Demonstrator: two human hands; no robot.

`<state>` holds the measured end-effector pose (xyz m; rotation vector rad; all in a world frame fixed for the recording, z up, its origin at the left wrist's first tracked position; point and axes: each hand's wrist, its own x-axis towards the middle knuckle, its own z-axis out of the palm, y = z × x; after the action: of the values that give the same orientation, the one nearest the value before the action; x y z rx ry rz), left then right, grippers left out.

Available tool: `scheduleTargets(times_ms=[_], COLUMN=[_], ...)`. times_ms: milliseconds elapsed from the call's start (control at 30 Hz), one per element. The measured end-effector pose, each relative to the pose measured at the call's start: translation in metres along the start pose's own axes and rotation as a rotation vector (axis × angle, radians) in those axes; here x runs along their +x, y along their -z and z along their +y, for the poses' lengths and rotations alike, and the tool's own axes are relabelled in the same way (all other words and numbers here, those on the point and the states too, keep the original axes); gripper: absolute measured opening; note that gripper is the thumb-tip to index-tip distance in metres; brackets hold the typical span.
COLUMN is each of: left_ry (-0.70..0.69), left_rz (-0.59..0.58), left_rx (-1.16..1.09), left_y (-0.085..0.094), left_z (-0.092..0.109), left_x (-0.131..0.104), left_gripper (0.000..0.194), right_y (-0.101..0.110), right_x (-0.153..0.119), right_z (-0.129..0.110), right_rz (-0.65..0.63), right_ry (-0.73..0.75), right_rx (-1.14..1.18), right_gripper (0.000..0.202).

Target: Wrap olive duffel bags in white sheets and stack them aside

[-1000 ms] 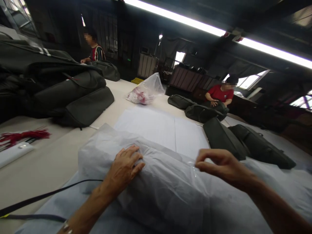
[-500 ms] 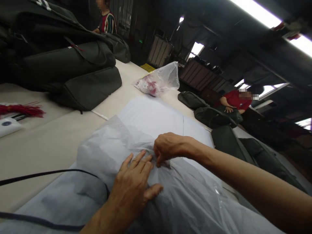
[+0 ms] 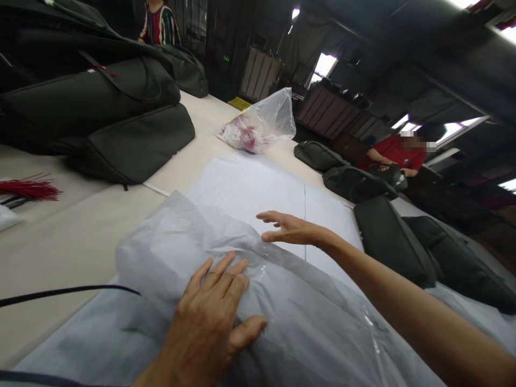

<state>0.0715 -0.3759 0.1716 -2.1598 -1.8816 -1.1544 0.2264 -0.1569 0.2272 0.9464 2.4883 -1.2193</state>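
My left hand [image 3: 213, 312] lies flat with fingers spread on a crumpled, translucent plastic bag [image 3: 306, 317]. What the bag covers, if anything, I cannot make out. Just above the bag's far edge hovers my right hand [image 3: 288, 228], its fingers apart and holding nothing. White sheets [image 3: 250, 188] spread over the table beyond the bag. Two dark cords, one of them a thin black cord [image 3: 68, 290], come in from the left, at the near end of the bag.
Dark bags [image 3: 137, 142] are piled at the left, and more dark bags [image 3: 393, 236] line the right side. A clear plastic bag [image 3: 262, 126] with red and white bits stands at the back. Red strings [image 3: 30, 188] lie left. A person in red [image 3: 397, 153] handles a bag.
My right hand has risen off the plastic and opened from a closed pinch. The left hand stays flat on it. The view has shifted slightly.
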Motion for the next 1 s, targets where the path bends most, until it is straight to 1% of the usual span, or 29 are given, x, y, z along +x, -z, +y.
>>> scheduleTargets(times_ms=[67,100,167,200,233,267,300,333,367,400,467,500,533,567,600,633,700,767,800,867,933,967,1000], left_ry=[-0.004,-0.017,-0.054,-0.075,-0.097,-0.115,-0.12,-0.111,-0.094,-0.074,-0.037,-0.021,0.002,0.036,0.081,0.131,0.223,0.303,0.349,0.454,0.507,0.488,0.459], left_rz=[-0.007,-0.017,-0.042,-0.054,-0.064,-0.075,-0.088,-0.1,-0.116,-0.135,-0.187,-0.219,-0.262,-0.31,-0.356,-0.39,-0.396,-0.391,-0.419,-0.518,-0.583,-0.57,-0.533], left_rx=[0.004,0.017,0.054,0.073,0.086,0.091,0.089,0.079,0.063,0.041,-0.011,-0.039,-0.07,-0.108,-0.152,-0.195,-0.249,-0.289,-0.316,-0.382,-0.407,-0.368,-0.324], left_y=[0.001,0.002,0.003,0.003,0.003,0.003,0.003,0.002,0.001,0.0,-0.003,-0.005,-0.006,-0.008,-0.01,-0.012,-0.014,-0.014,-0.012,-0.008,-0.004,-0.004,-0.005], left_z=[0.0,-0.001,-0.003,-0.005,-0.007,-0.01,-0.013,-0.016,-0.02,-0.024,-0.033,-0.039,-0.044,-0.05,-0.057,-0.063,-0.074,-0.08,-0.081,-0.076,-0.07,-0.069,-0.07], left_x=[0.0,0.0,0.0,0.0,0.0,0.0,0.0,0.0,0.001,0.002,0.007,0.01,0.014,0.018,0.022,0.026,0.032,0.038,0.04,0.044,0.046,0.047,0.047], left_gripper=[0.031,0.03,0.031,0.032,0.034,0.035,0.037,0.04,0.045,0.05,0.059,0.061,0.063,0.064,0.066,0.069,0.078,0.085,0.085,0.082,0.077,0.077,0.077], right_y=[-0.011,-0.018,-0.031,-0.035,-0.036,-0.033,-0.028,-0.021,-0.012,-0.005,-0.001,-0.005,-0.015,-0.029,-0.047,-0.067,-0.107,-0.139,-0.15,-0.16,-0.158,-0.156,-0.153], right_x=[-0.003,-0.003,0.001,0.004,0.005,0.004,-0.001,-0.012,-0.029,-0.052,-0.108,-0.138,-0.168,-0.194,-0.217,-0.236,-0.261,-0.269,-0.268,-0.264,-0.264,-0.267,-0.272], right_z=[0.004,0.004,0.005,0.007,0.01,0.012,0.014,0.013,0.01,0.005,-0.013,-0.022,-0.03,-0.034,-0.032,-0.025,0.004,0.041,0.057,0.079,0.086,0.085,0.084], right_rz=[0.039,0.016,-0.08,-0.106,-0.093,-0.037,0.056,0.164,0.256,0.324,0.39,0.404,0.413,0.43,0.454,0.482,0.571,0.72,0.795,0.909,0.945,0.947,0.957], right_ry=[0.041,0.086,0.153,0.154,0.125,0.073,0.011,-0.044,-0.075,-0.083,-0.071,-0.077,-0.101,-0.14,-0.19,-0.253,-0.376,-0.451,-0.451,-0.408,-0.348,-0.328,-0.315], right_rx=[0.067,0.078,0.088,0.084,0.071,0.046,0.011,-0.026,-0.058,-0.084,-0.129,-0.153,-0.182,-0.213,-0.243,-0.264,-0.264,-0.195,-0.133,-0.005,0.095,0.142,0.196], right_gripper=[0.078,0.074,0.069,0.068,0.069,0.071,0.073,0.075,0.075,0.074,0.067,0.063,0.061,0.059,0.059,0.059,0.061,0.062,0.063,0.066,0.067,0.066,0.065])
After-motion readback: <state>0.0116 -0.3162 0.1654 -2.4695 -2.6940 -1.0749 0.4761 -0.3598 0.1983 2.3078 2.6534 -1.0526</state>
